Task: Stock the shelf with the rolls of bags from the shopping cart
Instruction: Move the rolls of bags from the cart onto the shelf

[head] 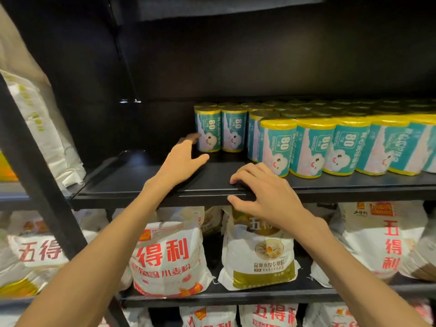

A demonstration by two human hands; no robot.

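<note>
The black shelf (146, 182) holds the rolls of bags (313, 147), teal-labelled with yellow ends, standing upright in packed rows that fill its right side and run back into the dark; the left part of the board is bare. The leftmost roll (207, 131) stands at the open end of the rows. The left hand (181, 159) reaches over the shelf with fingers spread and loose, holding nothing; its fingertips are blurred beside that leftmost roll, and whether they touch it cannot be told. The right hand (264, 192) rests on the front lip of the shelf, fingers lightly bent over the edge and the thumb under it, grasping no roll. Below, a lower shelf (236, 296) carries white flour sacks (167, 258) with red lettering, and more sacks are cut off at the bottom edge. The rear rolls are dim, only their tops showing. At far left, a pale sack (42, 128) is partly hidden by a black upright (40, 185).
</note>
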